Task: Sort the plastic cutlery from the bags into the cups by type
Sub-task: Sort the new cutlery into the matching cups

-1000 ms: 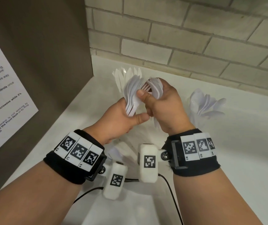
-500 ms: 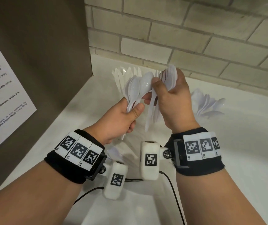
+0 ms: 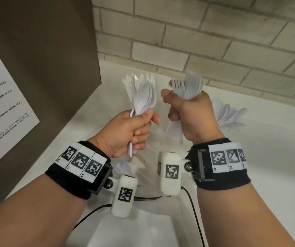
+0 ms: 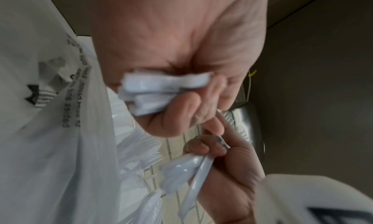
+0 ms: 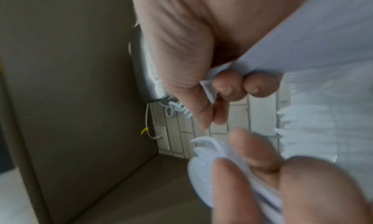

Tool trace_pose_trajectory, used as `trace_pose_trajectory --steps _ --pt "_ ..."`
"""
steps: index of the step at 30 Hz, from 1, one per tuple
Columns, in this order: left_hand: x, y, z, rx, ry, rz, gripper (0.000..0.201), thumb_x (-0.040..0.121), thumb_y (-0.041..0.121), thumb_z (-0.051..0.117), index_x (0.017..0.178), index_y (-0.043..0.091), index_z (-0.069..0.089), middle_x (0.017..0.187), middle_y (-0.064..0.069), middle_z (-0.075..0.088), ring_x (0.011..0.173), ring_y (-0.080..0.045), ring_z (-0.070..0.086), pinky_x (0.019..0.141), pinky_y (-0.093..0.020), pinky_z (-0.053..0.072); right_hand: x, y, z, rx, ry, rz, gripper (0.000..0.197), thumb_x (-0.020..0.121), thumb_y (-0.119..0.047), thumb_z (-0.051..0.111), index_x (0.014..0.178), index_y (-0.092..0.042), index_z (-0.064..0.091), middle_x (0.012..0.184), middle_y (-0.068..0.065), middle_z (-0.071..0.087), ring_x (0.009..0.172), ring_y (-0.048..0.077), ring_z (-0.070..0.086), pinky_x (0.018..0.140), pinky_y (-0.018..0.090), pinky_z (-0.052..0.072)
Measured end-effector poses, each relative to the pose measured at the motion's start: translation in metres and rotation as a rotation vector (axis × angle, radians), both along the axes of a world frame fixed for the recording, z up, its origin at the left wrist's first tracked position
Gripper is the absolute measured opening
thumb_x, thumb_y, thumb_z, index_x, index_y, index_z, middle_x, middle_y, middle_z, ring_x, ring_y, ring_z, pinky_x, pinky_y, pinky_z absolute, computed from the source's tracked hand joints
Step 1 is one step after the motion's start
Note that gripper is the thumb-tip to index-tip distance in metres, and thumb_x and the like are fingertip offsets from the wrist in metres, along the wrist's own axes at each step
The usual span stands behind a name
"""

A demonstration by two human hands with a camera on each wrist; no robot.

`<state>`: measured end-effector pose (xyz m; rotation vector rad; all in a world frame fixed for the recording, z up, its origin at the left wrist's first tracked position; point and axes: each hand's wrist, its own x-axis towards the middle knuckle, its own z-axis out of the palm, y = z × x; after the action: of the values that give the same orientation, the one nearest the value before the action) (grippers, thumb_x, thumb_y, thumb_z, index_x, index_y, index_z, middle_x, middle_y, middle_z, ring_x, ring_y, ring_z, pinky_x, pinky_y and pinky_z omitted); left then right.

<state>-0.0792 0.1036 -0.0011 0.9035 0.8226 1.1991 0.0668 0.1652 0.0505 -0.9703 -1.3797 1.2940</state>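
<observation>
My left hand (image 3: 136, 131) grips a bunch of white plastic spoons (image 3: 144, 98) by their handles, bowls pointing up. Its fingers curl round the handle ends (image 4: 161, 92) in the left wrist view. To its right, my right hand (image 3: 187, 114) grips a bunch of white forks (image 3: 187, 86), tines up, the handles (image 3: 176, 132) hanging below the fist. The hands are a short gap apart above a clear plastic bag (image 3: 143, 170). Behind the spoons stands a fan of white knives (image 3: 129, 82). More spoons (image 3: 227, 114) fan out at the right. Their cups are hidden.
A brown panel (image 3: 54, 59) with a white printed notice (image 3: 0, 104) walls the left side. A brick wall (image 3: 214, 41) closes the back. The white counter (image 3: 268, 157) stretches to the right. Black cables (image 3: 193, 202) trail from the wrist cameras. A printed bag (image 4: 50, 115) lies by my left hand.
The hands held one mixed bunch together. My right hand has drawn the forks out, up and to the right, and the left hand keeps the spoons.
</observation>
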Motion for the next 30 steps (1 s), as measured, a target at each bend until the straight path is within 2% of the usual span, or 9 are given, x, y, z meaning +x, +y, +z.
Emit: trace_pose_trajectory --steps 3,6,9,13,18,21,23,26,30 --pt "-0.004 0.001 0.0 -0.027 -0.166 -0.158 0.029 0.085 0.028 0.049 0.088 0.006 0.068 0.046 0.002 0.037 0.033 -0.008 0.033 0.04 -0.02 0.03 0.001 0.0 -0.004 -0.15 0.143 0.185 0.014 0.085 -0.001 0.064 0.099 -0.003 0.061 0.071 0.004 0.064 0.044 0.009 0.047 0.048 0.025 0.036" --pt "-0.006 -0.001 0.0 -0.013 -0.2 -0.282 0.032 0.082 0.027 0.047 0.087 0.005 0.069 0.047 0.001 0.043 0.034 -0.009 0.037 0.041 -0.022 0.03 0.004 0.0 -0.008 -0.197 0.14 0.404 0.031 0.084 -0.004 0.065 0.113 0.002 0.057 0.068 0.003 0.056 0.042 0.007 0.041 0.048 0.021 0.038" --pt "-0.007 -0.004 0.0 -0.025 -0.211 -0.359 0.034 0.077 0.029 0.052 0.086 0.002 0.07 0.052 -0.001 0.047 0.037 -0.01 0.041 0.041 -0.02 0.034 0.005 -0.002 -0.008 -0.149 0.071 0.541 0.016 0.083 -0.009 0.06 0.095 0.0 0.056 0.047 -0.005 0.051 0.04 0.007 0.04 0.048 0.022 0.038" --pt "-0.002 -0.004 0.0 -0.047 -0.14 -0.219 0.024 0.075 0.024 0.055 0.081 0.005 0.068 0.055 -0.002 0.044 0.043 -0.014 0.043 0.047 -0.024 0.04 0.005 -0.006 -0.005 -0.045 0.008 0.479 0.019 0.083 -0.015 0.062 0.089 0.002 0.058 0.046 -0.001 0.052 0.043 0.013 0.041 0.05 0.025 0.037" --pt "0.002 -0.004 -0.001 -0.003 -0.063 0.004 0.023 0.088 0.024 0.052 0.09 0.009 0.068 0.062 -0.008 0.055 0.055 -0.022 0.053 0.061 -0.033 0.048 0.007 -0.004 -0.006 -0.161 0.134 0.486 0.018 0.088 -0.015 0.06 0.09 0.003 0.056 0.048 0.002 0.054 0.063 0.041 0.044 0.071 0.048 0.043" --pt "0.005 -0.004 0.001 0.021 -0.019 0.048 0.023 0.089 0.027 0.053 0.094 0.009 0.066 0.067 -0.007 0.055 0.055 -0.017 0.051 0.056 -0.03 0.047 0.007 -0.006 -0.005 -0.179 0.162 0.482 0.029 0.084 -0.02 0.066 0.093 0.005 0.056 0.045 0.001 0.053 0.056 0.026 0.051 0.071 0.045 0.045" --pt "0.006 -0.003 0.002 0.044 -0.007 0.064 0.021 0.089 0.027 0.053 0.095 0.01 0.063 0.07 -0.006 0.053 0.055 -0.015 0.048 0.057 -0.029 0.043 0.006 -0.007 -0.006 -0.172 0.109 0.485 0.03 0.073 -0.02 0.071 0.082 0.006 0.059 0.044 0.0 0.054 0.062 0.028 0.05 0.073 0.047 0.04" --pt "0.004 -0.003 0.002 0.063 -0.001 0.046 0.021 0.09 0.027 0.05 0.096 0.012 0.064 0.074 -0.005 0.062 0.058 -0.013 0.05 0.059 -0.027 0.043 0.005 -0.006 -0.01 -0.184 0.059 0.467 0.018 0.076 -0.014 0.074 0.082 0.001 0.066 0.05 0.007 0.055 0.057 0.026 0.046 0.064 0.04 0.044" --pt "0.001 -0.003 0.001 0.03 -0.006 0.055 0.026 0.089 0.029 0.051 0.092 0.015 0.073 0.079 -0.007 0.066 0.064 -0.017 0.058 0.06 -0.03 0.049 0.004 -0.002 -0.013 -0.203 0.073 0.35 0.008 0.077 -0.013 0.069 0.072 -0.007 0.069 0.06 0.011 0.057 0.051 0.021 0.042 0.056 0.033 0.033"
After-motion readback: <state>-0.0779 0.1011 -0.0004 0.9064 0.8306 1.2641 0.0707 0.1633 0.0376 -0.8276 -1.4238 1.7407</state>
